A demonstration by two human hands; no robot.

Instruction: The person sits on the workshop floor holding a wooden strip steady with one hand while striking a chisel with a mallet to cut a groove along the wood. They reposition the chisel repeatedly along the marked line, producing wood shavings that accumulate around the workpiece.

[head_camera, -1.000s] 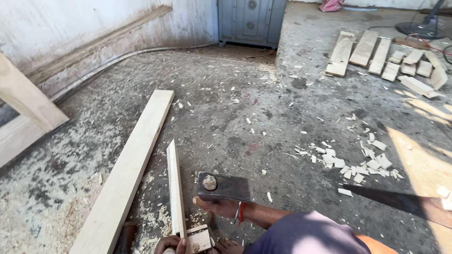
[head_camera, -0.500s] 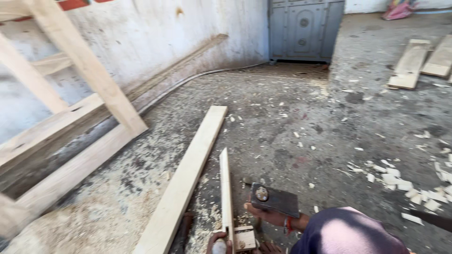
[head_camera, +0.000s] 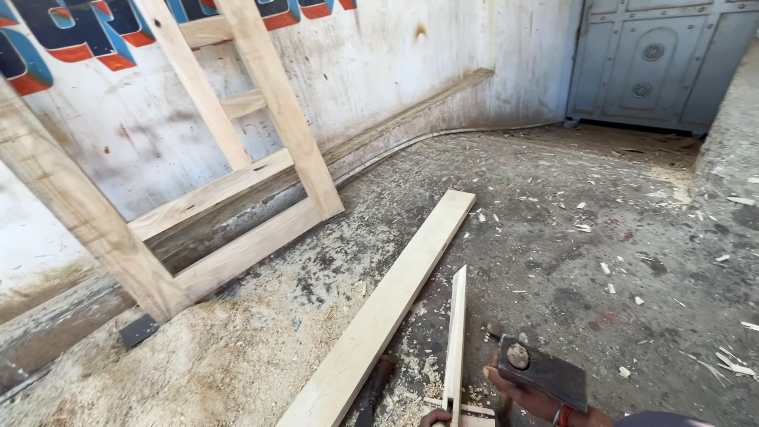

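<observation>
Concrete floor (head_camera: 601,205), sawdust-strewn; wooden frame (head_camera: 237,198) against painted wall; plank (head_camera: 387,316) near. Right hand (head_camera: 530,395) fingers wrap hatchet (head_camera: 545,372); left hand (head_camera: 435,417) fingers pinch thin strip (head_camera: 456,340).

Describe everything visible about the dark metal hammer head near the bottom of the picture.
The dark metal hammer head is a flat, blocky slab, rusty and dull, with a pale round handle end showing in its eye. It lies tilted above a hand, whose fingers touch its underside. It sits low right of the thin upright wooden strip, over the sawdust-strewn concrete floor. Its handle is hidden.
</observation>
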